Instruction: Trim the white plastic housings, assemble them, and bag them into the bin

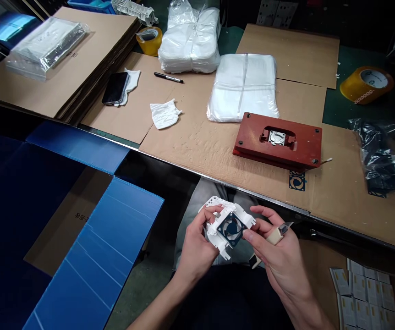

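Observation:
My left hand (202, 243) is closed around the edge of a white plastic housing (214, 236), held above my lap. On the housing's face lies a dark blue square piece with a fan-shaped cutout (232, 229). My right hand (280, 247) has its thumb and fingertips at the right edge of that piece and housing. Tucked across the same hand is a beige-handled cutter (276, 235), its metal end pointing up and right. Part of its handle is hidden behind the fingers. Beyond my hands, a red fixture block (278, 142) on the table holds a small silvery part (277, 137).
Fan-shaped dark pieces (297, 181) lie beside the fixture. Bundled white bags (244, 87), a pen (168, 77), a phone (115, 88), and tape rolls (366, 85) are on the cardboard-covered table. A blue box (122, 229) stands open at left; small white packets (364, 288) lie lower right.

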{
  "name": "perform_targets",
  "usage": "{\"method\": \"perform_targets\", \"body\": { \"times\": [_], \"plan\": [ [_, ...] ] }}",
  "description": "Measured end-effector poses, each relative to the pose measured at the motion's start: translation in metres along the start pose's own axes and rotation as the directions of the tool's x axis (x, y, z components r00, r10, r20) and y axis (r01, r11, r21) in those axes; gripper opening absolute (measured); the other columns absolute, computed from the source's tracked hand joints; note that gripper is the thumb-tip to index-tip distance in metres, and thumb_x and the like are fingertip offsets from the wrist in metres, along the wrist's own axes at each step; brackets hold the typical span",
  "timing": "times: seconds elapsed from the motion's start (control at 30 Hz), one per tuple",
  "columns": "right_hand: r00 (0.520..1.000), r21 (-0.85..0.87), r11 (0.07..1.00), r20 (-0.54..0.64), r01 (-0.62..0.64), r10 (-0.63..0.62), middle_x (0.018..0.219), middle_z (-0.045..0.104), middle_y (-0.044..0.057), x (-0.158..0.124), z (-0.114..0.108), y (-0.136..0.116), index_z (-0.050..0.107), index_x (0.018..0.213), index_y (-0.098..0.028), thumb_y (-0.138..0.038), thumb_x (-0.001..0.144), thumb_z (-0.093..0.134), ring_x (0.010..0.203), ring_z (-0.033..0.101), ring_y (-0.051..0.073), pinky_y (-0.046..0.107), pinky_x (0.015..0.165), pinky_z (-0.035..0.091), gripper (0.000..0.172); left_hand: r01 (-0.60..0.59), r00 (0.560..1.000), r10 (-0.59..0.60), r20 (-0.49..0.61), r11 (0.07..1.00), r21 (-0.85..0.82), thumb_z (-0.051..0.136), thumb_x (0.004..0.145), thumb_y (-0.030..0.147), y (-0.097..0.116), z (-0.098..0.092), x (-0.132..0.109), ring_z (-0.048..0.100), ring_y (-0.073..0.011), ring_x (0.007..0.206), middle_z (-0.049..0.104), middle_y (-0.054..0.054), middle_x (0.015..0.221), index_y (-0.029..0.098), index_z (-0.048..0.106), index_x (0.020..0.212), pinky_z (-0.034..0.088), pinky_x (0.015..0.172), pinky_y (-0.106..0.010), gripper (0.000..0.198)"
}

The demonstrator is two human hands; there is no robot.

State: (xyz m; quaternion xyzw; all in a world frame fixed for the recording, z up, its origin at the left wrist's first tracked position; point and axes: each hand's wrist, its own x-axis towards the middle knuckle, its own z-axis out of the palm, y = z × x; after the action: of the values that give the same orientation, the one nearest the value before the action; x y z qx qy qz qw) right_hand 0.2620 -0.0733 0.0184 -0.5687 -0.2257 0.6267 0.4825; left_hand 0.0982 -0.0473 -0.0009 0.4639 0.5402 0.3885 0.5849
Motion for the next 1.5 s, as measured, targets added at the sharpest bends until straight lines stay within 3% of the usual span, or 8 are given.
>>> {"method": "perform_targets", "body": {
  "times": [0.17, 0.47, 0.9, 1.37, 1.5],
  "plan": [
    [0.999, 0.054, 0.998, 0.011, -0.035, 0.034, 0.079, 0.065, -0.003, 0.0007, 0.0013, -0.0037, 0.059, 0.12, -0.024, -0.03, 0.078, 0.085, 0.048, 0.032, -0.001, 0.013, 0.042, 0.022, 0.05, 0.005, 1.0, -0.005, 0.006, 1.0, -0.002, 0.077, 0.077, 0.02, 0.0004, -0.0003, -0.0009, 0.063, -0.0228, 0.112, 0.068, -0.005, 0.115, 0.021, 0.048, 0.08, 0.047, 0.092, -0.03, 0.03],
    [0.998, -0.048, 0.998, -0.049, 0.027, -0.029, 0.072, 0.058, -0.006, -0.0019, 0.0021, 0.0005, 0.058, 0.121, -0.026, -0.031, 0.081, 0.081, 0.053, 0.041, 0.003, 0.014, 0.047, 0.032, 0.046, -0.005, 1.0, 0.005, -0.007, 1.0, -0.003, 0.075, 0.078, 0.016, -0.0018, 0.0015, -0.0028, 0.063, -0.0218, 0.109, 0.066, -0.004, 0.116, 0.022, 0.048, 0.081, 0.047, 0.089, -0.03, 0.028],
    [0.996, -0.156, 0.985, -0.045, 0.068, -0.076, 0.074, 0.061, -0.004, -0.0006, -0.0036, 0.0009, 0.059, 0.123, -0.025, -0.034, 0.082, 0.08, 0.068, 0.057, 0.011, 0.02, 0.065, 0.047, 0.047, -0.002, 1.0, 0.003, -0.019, 1.0, 0.022, 0.075, 0.077, 0.017, -0.0003, 0.0037, -0.0014, 0.066, -0.0243, 0.109, 0.068, -0.006, 0.119, 0.021, 0.048, 0.08, 0.047, 0.092, -0.033, 0.028],
    [0.998, -0.152, 0.988, -0.051, 0.04, -0.048, 0.084, 0.067, -0.001, 0.0004, -0.0007, 0.001, 0.058, 0.122, -0.026, -0.036, 0.081, 0.08, 0.076, 0.059, 0.013, 0.023, 0.073, 0.051, 0.047, 0.004, 1.0, -0.004, -0.017, 1.0, 0.024, 0.074, 0.079, 0.018, 0.0014, 0.0024, -0.0017, 0.065, -0.0234, 0.11, 0.066, -0.005, 0.12, 0.022, 0.048, 0.081, 0.047, 0.091, -0.032, 0.026],
    [0.996, -0.162, 0.986, -0.066, 0.041, -0.052, 0.078, 0.066, -0.002, 0.0018, -0.0006, 0.0009, 0.059, 0.122, -0.026, -0.036, 0.079, 0.082, 0.074, 0.059, 0.013, 0.024, 0.073, 0.052, 0.049, 0.011, 1.0, -0.011, -0.016, 1.0, 0.021, 0.073, 0.078, 0.016, 0.0022, 0.002, -0.0037, 0.064, -0.0238, 0.111, 0.067, -0.005, 0.119, 0.022, 0.048, 0.081, 0.047, 0.091, -0.032, 0.025]
  ]
}}
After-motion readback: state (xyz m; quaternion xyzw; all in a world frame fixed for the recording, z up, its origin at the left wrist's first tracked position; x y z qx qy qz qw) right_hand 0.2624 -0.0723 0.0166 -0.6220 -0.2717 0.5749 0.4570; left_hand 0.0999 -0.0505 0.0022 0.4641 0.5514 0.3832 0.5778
